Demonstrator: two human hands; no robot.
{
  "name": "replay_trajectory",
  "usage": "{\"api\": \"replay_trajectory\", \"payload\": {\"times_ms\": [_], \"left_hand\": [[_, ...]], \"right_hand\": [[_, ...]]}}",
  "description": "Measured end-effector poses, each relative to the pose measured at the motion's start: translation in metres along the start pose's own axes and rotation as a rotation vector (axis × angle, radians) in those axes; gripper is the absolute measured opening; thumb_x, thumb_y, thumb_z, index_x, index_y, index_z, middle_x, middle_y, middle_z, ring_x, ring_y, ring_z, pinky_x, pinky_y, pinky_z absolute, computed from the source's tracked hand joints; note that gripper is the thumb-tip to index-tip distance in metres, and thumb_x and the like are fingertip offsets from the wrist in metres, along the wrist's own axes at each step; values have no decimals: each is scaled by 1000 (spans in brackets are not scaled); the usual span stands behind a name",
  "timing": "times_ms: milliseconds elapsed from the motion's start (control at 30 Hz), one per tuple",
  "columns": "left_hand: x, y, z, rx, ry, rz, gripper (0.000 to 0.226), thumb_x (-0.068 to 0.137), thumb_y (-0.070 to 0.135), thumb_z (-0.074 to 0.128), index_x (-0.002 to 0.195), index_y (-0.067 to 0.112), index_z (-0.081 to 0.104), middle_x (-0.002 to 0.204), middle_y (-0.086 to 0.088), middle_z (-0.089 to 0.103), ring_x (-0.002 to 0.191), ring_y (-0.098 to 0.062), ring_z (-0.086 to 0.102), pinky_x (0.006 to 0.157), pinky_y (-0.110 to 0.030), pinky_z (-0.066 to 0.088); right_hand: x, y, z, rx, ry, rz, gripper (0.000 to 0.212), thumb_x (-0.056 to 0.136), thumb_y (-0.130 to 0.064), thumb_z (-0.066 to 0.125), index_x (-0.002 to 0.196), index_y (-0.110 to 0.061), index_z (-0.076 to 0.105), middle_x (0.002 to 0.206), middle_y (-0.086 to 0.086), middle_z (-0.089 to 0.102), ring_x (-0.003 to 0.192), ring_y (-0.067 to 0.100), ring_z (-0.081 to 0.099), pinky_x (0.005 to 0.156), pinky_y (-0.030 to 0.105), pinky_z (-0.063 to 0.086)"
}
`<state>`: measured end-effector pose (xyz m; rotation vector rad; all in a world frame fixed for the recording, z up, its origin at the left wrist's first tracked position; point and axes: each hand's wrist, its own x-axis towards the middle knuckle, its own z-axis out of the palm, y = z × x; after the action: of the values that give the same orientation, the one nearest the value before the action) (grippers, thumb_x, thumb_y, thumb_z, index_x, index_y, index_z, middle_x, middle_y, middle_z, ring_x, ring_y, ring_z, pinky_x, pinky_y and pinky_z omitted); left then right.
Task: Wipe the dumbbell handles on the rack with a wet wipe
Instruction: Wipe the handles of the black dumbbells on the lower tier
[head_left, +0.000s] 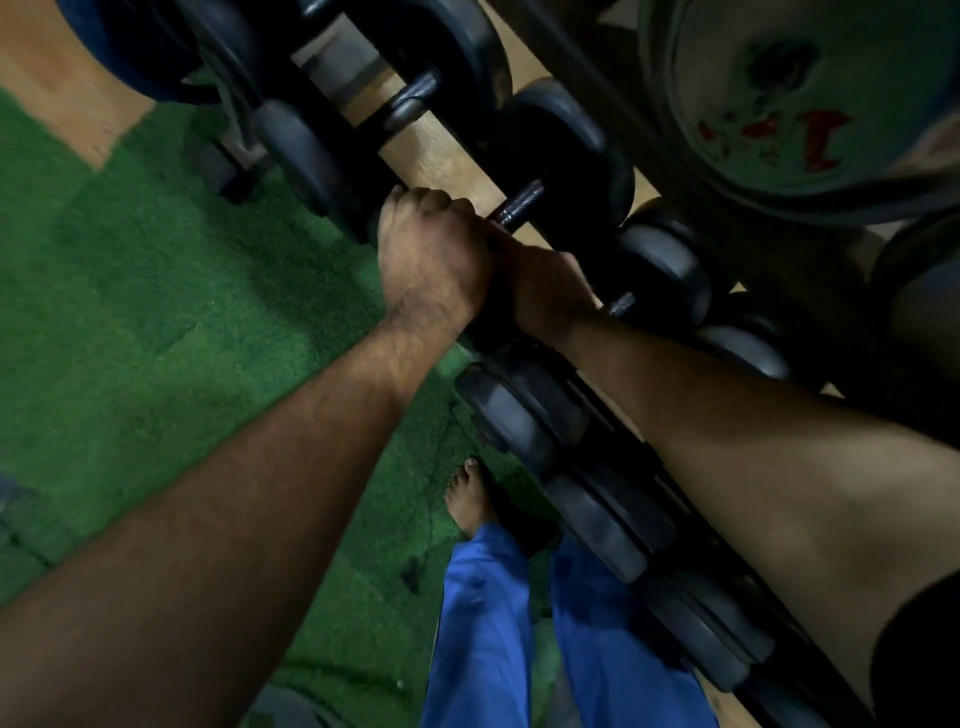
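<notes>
The green turf (156, 322) is seen filling the frame from 7 to 10 o'clock, and it is the only open room here; a tan floor patch (62, 88) is cut into it at 10 o'clock. The rack (691, 499) is laid as a dark diagonal from 11 o'clock down to 5 o'clock, its near edge packed with black dumbbell heads set touching or just beside one another. A pale wooden strip (436, 161) is shown between the rows, and little free space is left there. A large round plate (810, 93) with red marks is seen at 1 o'clock, beyond the rack.

Both forearms are stretched in from 7 and 4 o'clock and are brought together near the centre. Blue trousers (493, 623) and a bare foot (467, 499) are seen at 6 o'clock, just beside the rack's near edge.

The left hand (431, 260) is closed in a fist over a dumbbell handle (517, 208), of which a short dark stretch is left showing at 12 o'clock from the fist, between two heads. The right hand (545, 296) is pressed against the left hand at its 4 o'clock side; its fingers are hidden, so their state cannot be told. No wipe can be made out; the picture is dim and blurred.
</notes>
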<state>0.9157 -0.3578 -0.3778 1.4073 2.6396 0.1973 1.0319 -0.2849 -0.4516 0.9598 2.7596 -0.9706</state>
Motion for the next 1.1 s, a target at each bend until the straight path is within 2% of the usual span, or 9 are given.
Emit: {"api": "replay_trajectory", "payload": {"times_ms": [133,233,333,400,533,700,833,933,1100], "left_hand": [[1,-2,2,13,18,10,47,91,45,40,80,11,70,85,-10,69,89,-30,62,99,-42,41],[1,0,-1,17,-16,0,51,87,42,31,89,10,70,94,-11,69,97,-31,60,105,-42,37],[3,2,-3,88,-69,15,40,89,35,39,96,11,69,100,-12,68,105,-31,59,111,-44,33],[7,3,-2,196,-134,18,40,95,42,41,101,13,68,107,-11,67,112,-31,56,116,-47,25],[8,6,-2,264,-178,-26,39,94,44,44,109,16,66,116,-11,64,118,-32,52,117,-52,20],[3,6,-4,192,-97,-29,32,89,30,47,103,11,68,109,-13,65,112,-35,54,117,-52,22],[2,6,-4,173,-83,-29,31,87,27,46,101,9,68,106,-15,66,108,-37,55,116,-53,23],[2,6,-2,166,-70,-23,31,88,30,49,99,10,68,103,-14,66,107,-37,56,115,-54,24],[2,5,0,155,-30,-17,29,85,27,48,94,10,69,98,-14,66,102,-36,57,115,-54,25]], "right_hand": [[6,7,-22,10,266,175,45,85,-69,55,126,-52,60,124,-25,64,114,-6,58,92,9,39],[-2,-7,-3,-59,59,-26,44,99,-52,37,141,-44,43,131,-7,64,118,15,61,83,19,36],[-5,1,-9,-70,-7,-17,45,100,-35,40,145,-32,44,131,5,63,116,28,62,86,30,45],[-4,8,-13,-10,181,68,47,98,-42,38,143,-33,49,141,-5,57,124,20,58,98,31,48],[-15,-9,5,277,445,246,36,100,-43,48,131,-33,63,143,-12,55,125,1,48,98,7,35],[-11,-26,2,648,632,542,36,99,-48,50,95,-21,73,92,-6,67,78,3,59,73,27,51],[4,-22,2,1010,535,860,37,95,-45,54,104,-16,74,95,-2,74,87,14,67,77,26,49],[7,-20,-2,1320,372,861,26,99,-39,51,109,-23,69,102,0,74,83,17,66,70,29,49],[30,-18,-17,1531,346,930,24,98,-42,57,99,-19,66,83,2,64,68,13,60,57,23,49]]}}
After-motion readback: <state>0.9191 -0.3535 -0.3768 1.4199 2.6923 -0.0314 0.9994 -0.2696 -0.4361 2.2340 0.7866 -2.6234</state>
